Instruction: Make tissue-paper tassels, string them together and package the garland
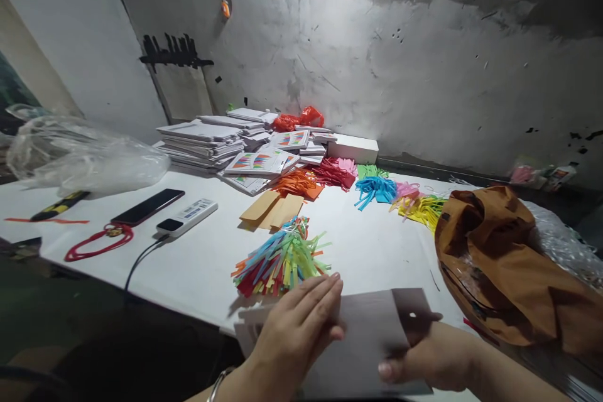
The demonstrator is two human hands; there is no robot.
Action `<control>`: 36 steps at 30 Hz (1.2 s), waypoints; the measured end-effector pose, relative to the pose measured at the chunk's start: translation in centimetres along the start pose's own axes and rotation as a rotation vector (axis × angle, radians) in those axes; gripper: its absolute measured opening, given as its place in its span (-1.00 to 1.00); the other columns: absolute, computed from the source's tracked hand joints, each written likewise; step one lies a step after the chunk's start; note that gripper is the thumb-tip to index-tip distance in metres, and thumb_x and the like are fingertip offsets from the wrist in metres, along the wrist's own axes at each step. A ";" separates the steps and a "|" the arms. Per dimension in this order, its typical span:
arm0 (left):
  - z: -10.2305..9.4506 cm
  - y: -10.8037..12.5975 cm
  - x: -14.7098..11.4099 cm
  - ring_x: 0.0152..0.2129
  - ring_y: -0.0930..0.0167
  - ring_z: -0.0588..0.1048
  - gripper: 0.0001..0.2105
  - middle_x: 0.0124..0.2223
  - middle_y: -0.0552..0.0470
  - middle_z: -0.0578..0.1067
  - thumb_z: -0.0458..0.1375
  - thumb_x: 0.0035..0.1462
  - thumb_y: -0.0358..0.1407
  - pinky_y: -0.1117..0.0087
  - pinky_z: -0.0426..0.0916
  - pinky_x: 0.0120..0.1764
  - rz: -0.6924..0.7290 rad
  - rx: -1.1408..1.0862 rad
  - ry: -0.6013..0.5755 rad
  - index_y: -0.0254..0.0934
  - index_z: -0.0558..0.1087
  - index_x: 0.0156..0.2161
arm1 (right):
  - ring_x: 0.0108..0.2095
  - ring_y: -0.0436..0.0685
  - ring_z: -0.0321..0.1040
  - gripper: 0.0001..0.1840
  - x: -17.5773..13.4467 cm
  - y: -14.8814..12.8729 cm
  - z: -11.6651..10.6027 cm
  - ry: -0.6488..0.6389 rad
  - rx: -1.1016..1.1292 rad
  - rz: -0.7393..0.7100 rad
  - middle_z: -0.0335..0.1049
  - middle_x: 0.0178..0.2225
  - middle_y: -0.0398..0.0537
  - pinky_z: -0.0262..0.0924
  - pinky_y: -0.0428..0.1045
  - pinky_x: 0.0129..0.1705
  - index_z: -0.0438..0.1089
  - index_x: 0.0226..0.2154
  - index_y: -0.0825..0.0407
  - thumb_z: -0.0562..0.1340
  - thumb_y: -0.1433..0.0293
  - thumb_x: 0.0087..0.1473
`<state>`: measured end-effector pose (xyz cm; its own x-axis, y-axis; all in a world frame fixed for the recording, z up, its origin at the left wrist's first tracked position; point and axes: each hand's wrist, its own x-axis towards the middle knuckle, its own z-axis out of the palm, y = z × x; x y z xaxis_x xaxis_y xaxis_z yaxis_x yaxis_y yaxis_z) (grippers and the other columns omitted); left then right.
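A flat grey-white card package (362, 333) with a darker end flap and a small round hole lies at the near edge of the table. My left hand (301, 320) rests over its left part, fingers stretched out side by side. At the other end my right hand (433, 352) grips the package, thumb on top; its fingers are partly hidden and blurred. Just beyond my left hand sits a bundle of multicoloured paper-strip tassels (282, 260). Two brown paper envelopes (273, 210) lie behind that bundle.
Stacked white packages (202, 141) stand at the back left, near orange tassels (296, 182) and blue tassels (375, 188). On the left are a phone (148, 207), a white power bank (188, 218) with a cable, and a plastic bag (89, 151). Brown cloth (499, 264) covers the right side.
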<state>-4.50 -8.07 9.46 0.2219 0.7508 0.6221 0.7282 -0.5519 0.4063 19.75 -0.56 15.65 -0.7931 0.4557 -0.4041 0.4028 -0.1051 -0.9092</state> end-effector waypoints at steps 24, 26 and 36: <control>2.3 -0.1 -0.9 -0.52 0.28 0.52 -0.58 -0.43 -0.02 0.59 0.05 0.23 0.06 0.41 0.43 -0.46 -0.508 -0.432 0.118 -0.26 0.54 -0.18 | -0.27 0.33 0.55 -0.38 3.2 7.5 6.3 1.014 0.165 -0.338 0.59 -0.32 0.10 0.42 0.01 -0.29 0.54 -0.19 0.06 0.27 -0.15 0.03; 3.2 -0.1 -1.0 -0.45 0.25 0.55 -0.51 -0.33 -0.08 0.61 0.00 0.26 0.09 0.38 0.48 -0.39 -0.517 -0.456 0.166 -0.28 0.52 -0.08 | -0.34 0.29 0.52 -0.48 3.8 6.8 7.4 1.126 0.201 -0.298 0.56 -0.43 0.03 0.37 -0.05 -0.34 0.56 -0.36 0.04 0.33 -0.10 -0.01; 4.6 -1.2 -1.1 -0.59 0.34 0.52 -0.57 -0.50 0.01 0.56 -0.07 0.34 0.00 0.45 0.46 -0.49 -0.416 -0.276 0.285 -0.24 0.53 -0.20 | -0.40 0.20 0.48 -0.39 4.9 8.8 7.8 1.311 0.331 -0.266 0.54 -0.45 -0.04 0.32 -0.08 -0.39 0.51 -0.29 0.01 0.27 -0.20 -0.04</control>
<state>-2.64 -6.61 5.21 -0.2582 0.8186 0.5130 0.5124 -0.3341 0.7911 15.85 -6.14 4.93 0.2525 0.9676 0.0051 0.0352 -0.0039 -0.9994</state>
